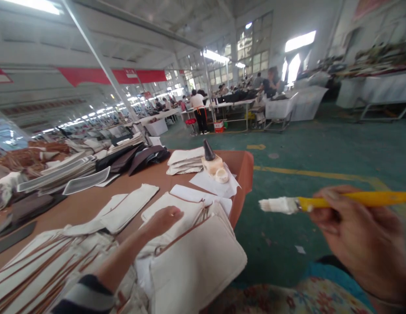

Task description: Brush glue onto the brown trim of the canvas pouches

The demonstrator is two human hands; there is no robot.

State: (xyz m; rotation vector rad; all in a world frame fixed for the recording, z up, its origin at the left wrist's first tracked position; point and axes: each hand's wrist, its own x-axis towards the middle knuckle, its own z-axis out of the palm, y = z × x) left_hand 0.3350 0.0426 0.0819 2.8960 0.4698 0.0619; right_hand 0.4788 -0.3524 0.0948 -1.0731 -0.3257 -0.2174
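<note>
My right hand is closed around the yellow handle of a paintbrush, held off the table's right side. White stuff coats its bristles, which point left. My left hand rests on a cream fabric piece with brown trim; its fingertips are bent out of sight, so their grip is unclear. Just in front of it, a larger cream fabric pouch with a brown edge overhangs the table's near edge. A white block with a small round tub and a dark cone sits on white paper.
On the brown table lie a stack of cream pieces, dark folded pieces and cream pieces with brown strips. Green floor runs along the right. Workers, benches and white bins stand farther back.
</note>
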